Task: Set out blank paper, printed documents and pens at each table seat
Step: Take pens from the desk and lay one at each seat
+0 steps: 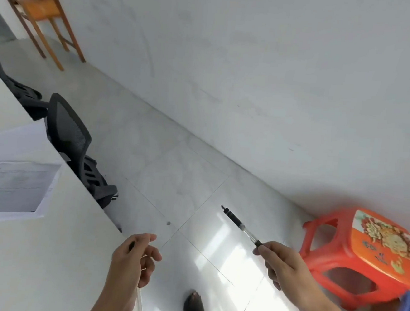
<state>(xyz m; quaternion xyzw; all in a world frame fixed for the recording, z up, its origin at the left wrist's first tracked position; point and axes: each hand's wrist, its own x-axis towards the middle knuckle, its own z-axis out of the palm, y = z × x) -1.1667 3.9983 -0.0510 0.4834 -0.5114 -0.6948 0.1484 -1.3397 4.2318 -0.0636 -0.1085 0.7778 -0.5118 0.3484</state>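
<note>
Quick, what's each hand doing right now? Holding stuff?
Left hand: fingers curled round a thin clear pen.
Right hand: pinches a black pen by one end.

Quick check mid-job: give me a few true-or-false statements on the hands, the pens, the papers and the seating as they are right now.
1. The right hand holds a pen. True.
2. The printed document lies on the floor. False: it lies on the table.
3. A black mesh chair stands at the table's edge. True.
4. The stool is blue. False: it is red.
5. The left hand is empty. False: it grips a second pen.
</note>
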